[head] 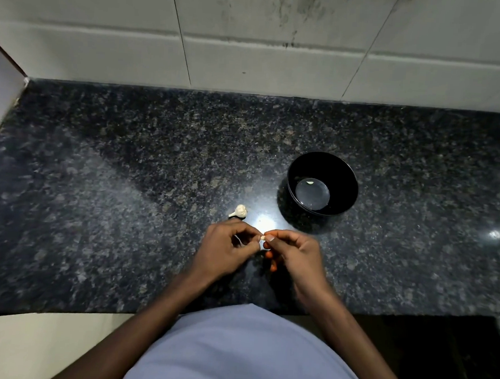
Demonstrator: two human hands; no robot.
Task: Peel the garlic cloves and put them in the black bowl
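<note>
We see both hands meeting low over the near middle of the counter [126, 181], just in front of the body. The right hand [293, 255] pinches a small pale clove [262, 237] between thumb and forefinger, its tip showing; the other fingers curl under. The left hand [224, 250] has its fingers curled toward the same clove, and a thin white strip, likely skin, shows at its palm. We judge that it picks at the peel while the right steadies the clove; the exact contact is too small to tell.

The hands work over the counter, probably so that loose skin drops there and not in the bowl [323, 164]. The bowl stands just to the far right of the hands, a short reach for the right hand.

The garlic head [239, 211], stem pointing left, lies just beyond the left hand, touching neither hand.

Count:
- bowl: one, black.
- cloves in the bowl: one pale piece [310, 182] at the far edge of its floor.
- cloves in hand: one.
- garlic heads on the counter: one, partly broken down, remaining cloves not countable.

Task judged early.
</note>
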